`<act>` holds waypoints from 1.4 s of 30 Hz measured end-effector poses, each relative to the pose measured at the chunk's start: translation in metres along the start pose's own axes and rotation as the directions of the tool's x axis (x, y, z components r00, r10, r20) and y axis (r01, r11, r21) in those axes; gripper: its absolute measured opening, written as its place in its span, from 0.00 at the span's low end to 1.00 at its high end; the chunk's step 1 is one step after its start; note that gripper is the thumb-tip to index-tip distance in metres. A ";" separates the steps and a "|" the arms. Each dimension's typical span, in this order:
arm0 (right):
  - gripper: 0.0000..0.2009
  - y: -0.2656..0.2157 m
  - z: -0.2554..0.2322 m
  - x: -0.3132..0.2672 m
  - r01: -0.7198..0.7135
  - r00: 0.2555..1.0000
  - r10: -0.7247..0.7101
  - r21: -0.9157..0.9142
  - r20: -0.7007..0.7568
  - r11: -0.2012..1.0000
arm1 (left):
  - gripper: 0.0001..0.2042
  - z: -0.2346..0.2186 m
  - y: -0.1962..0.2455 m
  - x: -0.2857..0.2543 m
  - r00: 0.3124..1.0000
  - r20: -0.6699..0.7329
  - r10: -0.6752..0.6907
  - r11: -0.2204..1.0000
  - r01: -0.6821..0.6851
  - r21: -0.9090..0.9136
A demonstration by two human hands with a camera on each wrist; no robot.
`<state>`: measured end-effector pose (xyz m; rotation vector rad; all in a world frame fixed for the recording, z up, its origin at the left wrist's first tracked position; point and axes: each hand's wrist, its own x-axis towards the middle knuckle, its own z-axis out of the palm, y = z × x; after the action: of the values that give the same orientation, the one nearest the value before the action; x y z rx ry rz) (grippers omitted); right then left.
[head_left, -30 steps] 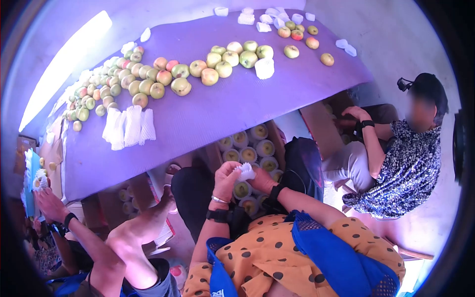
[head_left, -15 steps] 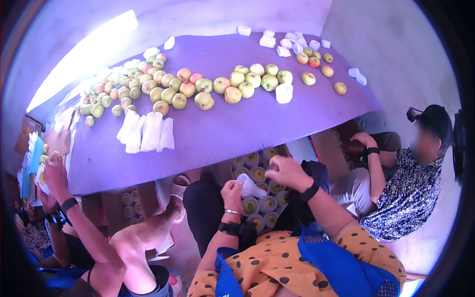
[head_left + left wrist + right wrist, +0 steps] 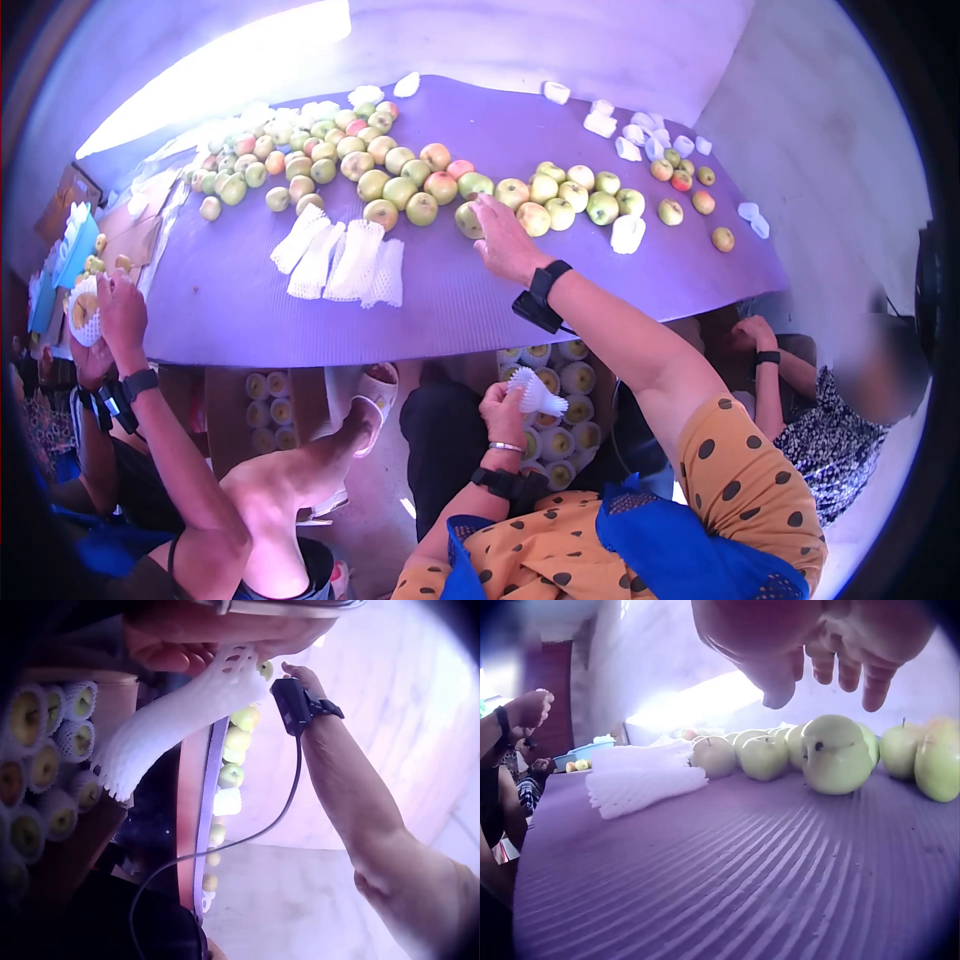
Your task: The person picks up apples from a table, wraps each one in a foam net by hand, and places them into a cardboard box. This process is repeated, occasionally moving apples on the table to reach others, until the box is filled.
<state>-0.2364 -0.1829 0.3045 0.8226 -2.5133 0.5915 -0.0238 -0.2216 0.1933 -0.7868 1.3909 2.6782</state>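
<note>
At nine o'clock in the head view, a netted apple (image 3: 86,315) is held by another person's hand (image 3: 122,310). Toward ten o'clock, bare apples (image 3: 323,170) are heaped on the table (image 3: 440,320), presumably so that plenty of fruit is kept together in one place. Just below the heap, between nine and ten o'clock, flat foam sleeves (image 3: 355,262) are laid side by side near the front edge, probably so that each can be picked up easily. At twelve o'clock, a loose apple (image 3: 467,221) with a dark spot is sat beneath the right hand (image 3: 508,240); its fingers are hung down, parted, with nothing gripped and a gap shown above the fruit by the right wrist view. At six o'clock, one end of a foam sleeve (image 3: 540,394) is pinched by the left hand (image 3: 502,413), its free end being pointed toward four o'clock, seemingly so that the mouth is left unblocked. At five o'clock, netted apples (image 3: 558,444) are packed in rows in a cardboard box (image 3: 118,697), likely for cushioning against knocks
</note>
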 end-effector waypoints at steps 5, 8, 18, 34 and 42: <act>0.11 0.015 0.017 0.022 -0.073 0.996 0.074 -0.014 0.057 0.997 | 0.02 0.000 0.003 0.002 1.000 0.000 0.007 0.997 -0.007 -0.076; 0.12 0.006 0.003 0.023 -0.137 0.990 0.137 0.000 0.033 0.991 | 0.01 0.001 0.007 0.001 1.000 -0.005 0.023 0.996 -0.023 -0.083; 0.28 -0.008 -0.004 -0.009 -0.502 0.832 0.374 0.270 0.409 0.822 | 0.03 0.000 -0.004 0.003 0.999 -0.038 0.018 0.999 -0.020 -0.032; 0.24 -0.016 -0.085 -0.238 -0.433 0.709 0.348 0.768 0.614 -0.472 | 0.07 0.002 -0.038 0.004 0.933 -0.032 0.358 0.827 -0.301 0.475; 0.25 -0.018 -0.067 -0.271 -0.507 0.712 0.150 0.650 0.686 -0.566 | 0.08 0.002 -0.046 0.001 0.871 0.070 0.487 0.621 -0.402 0.673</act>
<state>-0.0089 -0.0406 0.2245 0.0071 -1.4787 3.4928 -0.0146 -0.1922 0.1585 -0.5641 2.6631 2.0686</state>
